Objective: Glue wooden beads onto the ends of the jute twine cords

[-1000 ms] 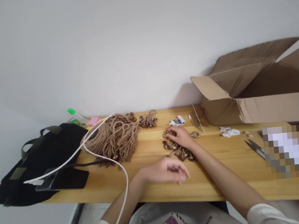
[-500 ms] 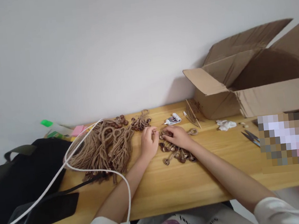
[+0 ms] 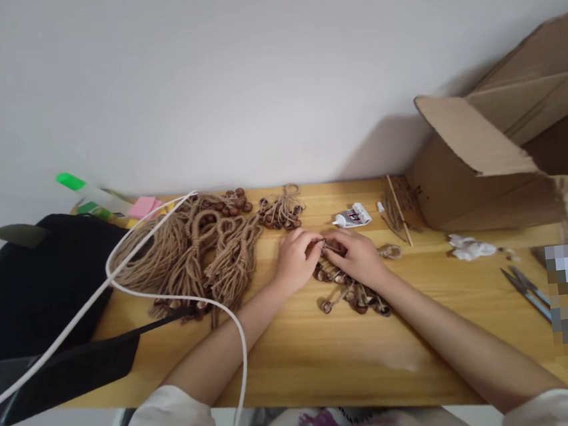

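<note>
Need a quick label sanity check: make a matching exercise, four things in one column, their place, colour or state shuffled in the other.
Column 1
1. Cardboard box
2. Scissors
3. Sticky notes
4. Left hand

Column 2
A. Pink on top
B. Fingertips close to those of the right hand
C. Flaps spread open
D. Blades parted

Pairs: 1-C, 2-D, 3-A, 4-B

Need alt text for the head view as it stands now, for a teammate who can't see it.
Two bare hands, left and right, meet at a small piece of brown cord above a cluster of shiny brown beads on cords on a yellow wooden table. Bundled tan rope lies left; an open brown cardboard box stands right.
</note>
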### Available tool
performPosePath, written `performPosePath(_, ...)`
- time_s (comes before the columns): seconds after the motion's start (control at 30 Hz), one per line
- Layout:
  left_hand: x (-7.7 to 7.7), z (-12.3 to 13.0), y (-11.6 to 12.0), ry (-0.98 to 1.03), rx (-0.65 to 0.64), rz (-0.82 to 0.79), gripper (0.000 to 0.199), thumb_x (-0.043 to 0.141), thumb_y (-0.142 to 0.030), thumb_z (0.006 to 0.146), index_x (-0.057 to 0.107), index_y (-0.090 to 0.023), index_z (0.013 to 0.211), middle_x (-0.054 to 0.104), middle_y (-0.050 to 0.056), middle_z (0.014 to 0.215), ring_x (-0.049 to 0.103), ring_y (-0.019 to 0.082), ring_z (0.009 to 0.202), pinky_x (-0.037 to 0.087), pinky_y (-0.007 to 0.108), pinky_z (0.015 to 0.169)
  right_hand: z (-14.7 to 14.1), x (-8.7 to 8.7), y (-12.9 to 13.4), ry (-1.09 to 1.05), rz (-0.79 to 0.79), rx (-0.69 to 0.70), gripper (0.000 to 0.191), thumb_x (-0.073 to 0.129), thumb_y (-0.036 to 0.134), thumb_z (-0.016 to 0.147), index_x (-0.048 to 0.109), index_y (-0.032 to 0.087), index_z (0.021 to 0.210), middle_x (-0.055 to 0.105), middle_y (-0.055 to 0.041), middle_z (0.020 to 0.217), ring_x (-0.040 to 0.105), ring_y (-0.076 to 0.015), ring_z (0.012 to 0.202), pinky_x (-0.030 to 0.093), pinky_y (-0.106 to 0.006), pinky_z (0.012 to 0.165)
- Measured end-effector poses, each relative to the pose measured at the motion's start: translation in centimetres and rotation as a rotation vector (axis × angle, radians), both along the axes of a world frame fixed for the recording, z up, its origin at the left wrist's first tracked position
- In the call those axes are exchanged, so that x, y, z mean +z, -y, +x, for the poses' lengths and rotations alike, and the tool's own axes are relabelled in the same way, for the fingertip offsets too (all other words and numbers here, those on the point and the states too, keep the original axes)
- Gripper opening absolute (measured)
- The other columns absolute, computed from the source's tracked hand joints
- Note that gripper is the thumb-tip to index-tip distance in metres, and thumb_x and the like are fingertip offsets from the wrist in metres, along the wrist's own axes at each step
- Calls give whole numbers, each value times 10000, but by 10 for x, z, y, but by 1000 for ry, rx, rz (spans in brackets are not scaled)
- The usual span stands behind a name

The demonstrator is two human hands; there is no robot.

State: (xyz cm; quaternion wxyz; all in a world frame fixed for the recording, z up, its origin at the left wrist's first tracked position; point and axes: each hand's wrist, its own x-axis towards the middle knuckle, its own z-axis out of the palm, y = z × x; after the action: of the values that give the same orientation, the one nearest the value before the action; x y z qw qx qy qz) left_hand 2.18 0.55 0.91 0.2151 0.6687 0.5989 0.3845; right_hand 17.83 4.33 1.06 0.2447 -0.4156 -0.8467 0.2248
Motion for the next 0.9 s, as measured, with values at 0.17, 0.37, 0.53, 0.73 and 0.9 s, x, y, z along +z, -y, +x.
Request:
performPosePath(0.17,0,-1,0,-32,-5,-22,96,575,-156,822,652,-189,869,657,29,854,600,178,851,442,320,775,2,1,0,15,-8,26,183,570,222,802,643,174,964,628,-46,772,555,-181,740,392,-274,652)
performPosePath(0.37,1,-1,-1,-76,-16,-37,88,573,-163,826,649,-196,856,669,20,845,597,181,853,426,327,793,3,2,1,16,-3,32,181,569,206,797,643,151,953,622,-54,795,537,-175,730,382,-271,659)
performPosePath(0.53,0,-2,-1,-73,-21,-29,89,568,-168,825,646,-193,862,675,25,851,600,182,848,433,325,793,3,1,1,6,-25,46,200,556,205,808,638,147,981,634,-61,841,543,-175,757,388,-277,697)
performPosePath(0.73,-5,-2,0,12,-44,-16,143,577,-140,799,643,-198,912,693,27,866,622,171,815,456,329,800,3,0,0,4,-25,47,177,553,198,809,630,147,960,631,-63,846,540,-175,770,376,-272,692)
performPosePath(0.9,-4,-2,0,35,-69,-8,189,581,-110,781,648,-203,931,703,28,883,631,173,831,465,334,812,3,0,1,21,-8,32,157,547,206,813,623,152,939,622,-58,819,536,-180,773,369,-272,687)
